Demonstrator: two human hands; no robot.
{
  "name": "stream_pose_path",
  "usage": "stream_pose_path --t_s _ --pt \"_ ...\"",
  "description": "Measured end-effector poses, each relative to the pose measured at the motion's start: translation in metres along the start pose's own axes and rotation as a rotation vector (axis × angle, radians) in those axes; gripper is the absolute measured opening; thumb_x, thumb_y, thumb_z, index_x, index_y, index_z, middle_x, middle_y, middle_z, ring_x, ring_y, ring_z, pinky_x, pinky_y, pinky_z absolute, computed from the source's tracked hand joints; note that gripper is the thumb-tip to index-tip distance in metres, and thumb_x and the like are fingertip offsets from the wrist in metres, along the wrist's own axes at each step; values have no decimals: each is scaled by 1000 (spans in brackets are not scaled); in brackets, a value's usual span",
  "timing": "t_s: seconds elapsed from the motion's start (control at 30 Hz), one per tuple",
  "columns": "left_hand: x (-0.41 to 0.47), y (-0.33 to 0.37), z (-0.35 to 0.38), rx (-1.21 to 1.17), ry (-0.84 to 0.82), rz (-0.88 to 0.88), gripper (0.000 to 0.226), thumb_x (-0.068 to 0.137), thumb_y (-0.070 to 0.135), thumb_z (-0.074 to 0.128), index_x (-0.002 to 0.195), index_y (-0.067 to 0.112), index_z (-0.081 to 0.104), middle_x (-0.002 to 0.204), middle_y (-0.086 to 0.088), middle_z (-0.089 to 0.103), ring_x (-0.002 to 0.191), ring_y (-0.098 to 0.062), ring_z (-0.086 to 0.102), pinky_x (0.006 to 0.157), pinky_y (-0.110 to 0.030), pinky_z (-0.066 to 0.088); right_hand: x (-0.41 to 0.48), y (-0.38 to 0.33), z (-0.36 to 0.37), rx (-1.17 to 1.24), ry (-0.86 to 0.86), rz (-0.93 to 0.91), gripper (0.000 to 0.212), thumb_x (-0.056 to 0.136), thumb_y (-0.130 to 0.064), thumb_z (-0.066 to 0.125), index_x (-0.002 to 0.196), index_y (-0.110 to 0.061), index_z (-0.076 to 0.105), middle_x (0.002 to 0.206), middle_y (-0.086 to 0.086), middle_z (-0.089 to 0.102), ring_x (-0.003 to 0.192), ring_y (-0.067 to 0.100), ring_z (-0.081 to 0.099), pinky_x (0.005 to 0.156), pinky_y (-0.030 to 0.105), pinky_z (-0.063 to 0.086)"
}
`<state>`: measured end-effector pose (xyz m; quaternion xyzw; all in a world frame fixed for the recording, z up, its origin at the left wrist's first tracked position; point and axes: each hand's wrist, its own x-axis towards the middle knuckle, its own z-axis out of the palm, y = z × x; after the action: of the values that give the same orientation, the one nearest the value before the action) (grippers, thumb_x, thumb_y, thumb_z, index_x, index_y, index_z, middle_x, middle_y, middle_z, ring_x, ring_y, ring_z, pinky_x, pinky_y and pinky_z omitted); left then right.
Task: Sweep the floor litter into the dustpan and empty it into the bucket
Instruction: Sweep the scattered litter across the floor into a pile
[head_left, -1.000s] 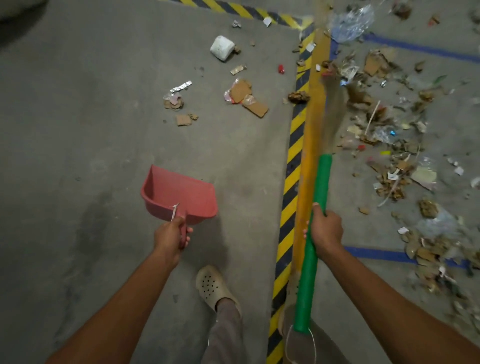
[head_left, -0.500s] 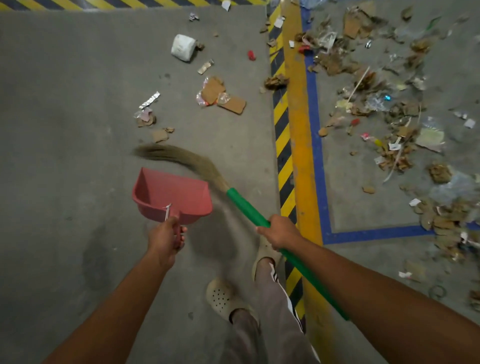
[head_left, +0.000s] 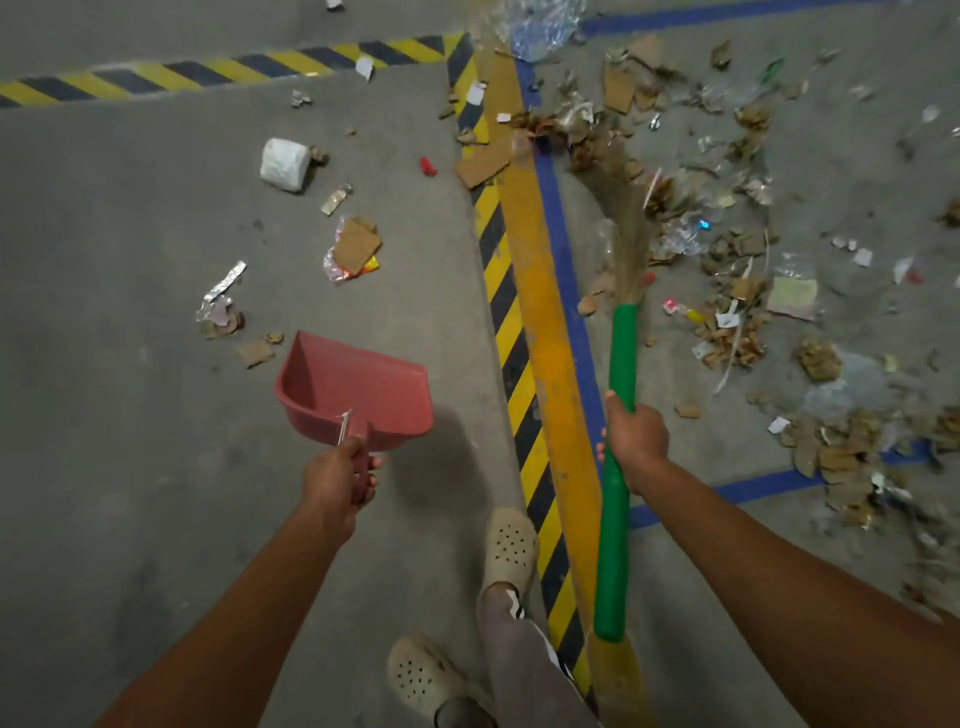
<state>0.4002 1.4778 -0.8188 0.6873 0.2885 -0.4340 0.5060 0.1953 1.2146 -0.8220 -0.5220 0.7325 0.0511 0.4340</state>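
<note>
the red dustpan is held by its handle in the left hand, the fingers curled tight round it, with the open mouth turned away from the person and the pan raised just over the grey concrete floor, its shadow cast to the right. nothing can be seen lying inside the pan. the green handle of the broom is gripped in the right hand, the fingers wrapped fully round it, and the straw bristles are stretched forward into a thick scatter of litter to the right of the floor markings. this scatter is made up of cardboard scraps, torn paper, clear plastic wrappers and small coloured bits, and it is spread from the far edge of the floor in view down towards the near right. a yellow stripe, a blue line just beside it and a black and yellow hazard band are run between the two hands, the hazard band turning left along the far edge. to the left of these lines lighter litter is found: a white crumpled wad, a red cap, a cardboard piece on a wrapper and a foil strip. two beige perforated clogs are seen at the near edge. no bucket is in view.
</note>
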Motion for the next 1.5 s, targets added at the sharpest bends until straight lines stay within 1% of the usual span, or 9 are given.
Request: stream_pose_path --t_s 0.17,0.47,0.6,0.73,1.0,1.1,1.2,1.37,1.5 --pt "4 25 29 10 -28 9 16 100 19 52 95 4 58 67 -10 60 36 -11 46 35 -15 35 -10 -4 -8 -165 46 -126 51 96 -61 49 98 -11 61 87 14 69 75 34 69 70 47 60" --pt "26 39 4 13 -37 8 17 98 20 57 98 3 60 70 -12 59 37 -12 45 36 -18 35 -55 -13 33 -278 12 -232 46 100 -52 49 101 -8 62 95 15 68 88 35 65 70 35 49" --pt "35 46 -43 -6 -46 -17 14 99 18 53 97 5 59 71 -12 58 35 -10 44 35 -15 34 -95 -10 72 -250 5 -295 53 87 -70 43 87 -19 57 77 12 68 72 35 67 67 45 57" --pt "41 53 -118 -23 -7 -4 14 97 18 55 94 6 60 71 -11 60 36 -10 45 35 -17 35 -145 -13 130 -326 -108 -344 55 84 -73 45 92 -21 60 75 10 69 69 33 69 66 44 57" --pt "65 53 -275 -112 140 4 17 97 21 57 93 5 59 69 -11 57 39 -11 43 35 -19 33 -246 -23 247 -559 -443 -519 35 95 -57 55 85 -24 55 84 10 69 77 33 69 66 37 54" --pt "70 44 -315 -137 205 -17 15 97 20 56 95 5 59 67 -11 57 36 -10 43 35 -16 32 -256 -26 281 -745 -501 -608 43 98 -54 51 102 -13 60 95 15 68 90 35 66 65 34 42" --pt "72 34 -339 -169 256 -40 14 97 18 56 91 6 59 55 -6 57 33 -10 44 36 -14 32 -250 -31 307 -862 -553 -548 47 99 -53 49 106 -8 60 100 16 68 92 33 66 65 30 40" --pt "76 22 -339 -167 230 -65 15 98 20 56 91 7 60 58 -6 57 36 -11 44 36 -16 33 -209 -31 308 -837 -436 -319 47 97 -54 51 83 -10 58 95 22 74 91 37 71 79 39 58" --pt "78 24 -313 -133 154 -58 18 99 22 55 89 8 60 66 -8 56 37 -10 44 36 -17 33 -166 -27 275 -597 -223 -164 59 96 -54 54 101 3 67 94 25 73 88 41 71 81 47 58"
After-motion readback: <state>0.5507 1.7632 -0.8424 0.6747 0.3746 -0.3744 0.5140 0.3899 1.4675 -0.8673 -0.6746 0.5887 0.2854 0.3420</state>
